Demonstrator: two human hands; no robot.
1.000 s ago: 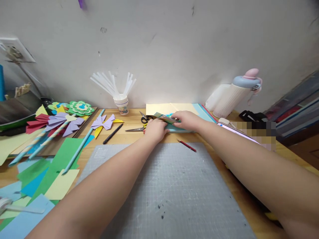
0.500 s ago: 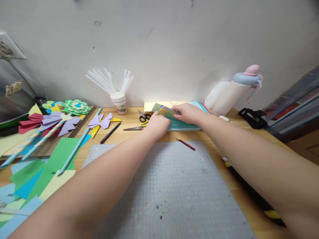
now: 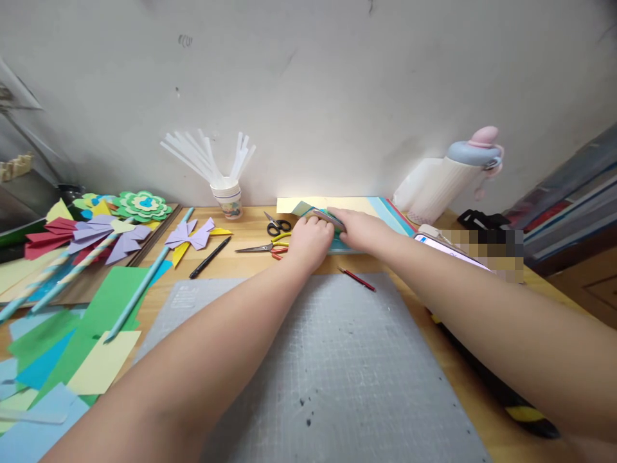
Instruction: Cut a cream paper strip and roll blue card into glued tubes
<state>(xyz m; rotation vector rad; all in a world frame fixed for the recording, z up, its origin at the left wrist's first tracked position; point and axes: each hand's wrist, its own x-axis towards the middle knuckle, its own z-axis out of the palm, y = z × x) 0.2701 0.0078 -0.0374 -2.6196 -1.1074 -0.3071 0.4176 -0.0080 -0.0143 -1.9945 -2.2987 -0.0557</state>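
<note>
At the far edge of the cutting mat, my left hand (image 3: 311, 243) is closed on the near side of some coloured paper sheets (image 3: 303, 208), its knuckles facing up. My right hand (image 3: 359, 229) grips the same sheets from the right, fingers pointing left. The sheets are raised at a tilt between both hands, and my fingers hide most of them. Underneath and behind lies a paper stack (image 3: 393, 215) with pale yellow, light blue and red edges. Just left of my left hand are yellow-handled scissors (image 3: 270, 246) and black-handled scissors (image 3: 278, 226).
A red pencil (image 3: 357, 280) lies across the cutting mat's (image 3: 308, 360) far edge. Left are a black pen (image 3: 210, 257), a paper cup (image 3: 226, 198) of white sticks, paper flowers (image 3: 144, 206) and paper scraps (image 3: 103, 363). Right are a bottle (image 3: 446, 183) and a phone (image 3: 446, 249).
My right hand has shifted slightly right and down, and the raised sheets sit lower. A phone now shows beyond my right forearm. The view has shifted a little.
</note>
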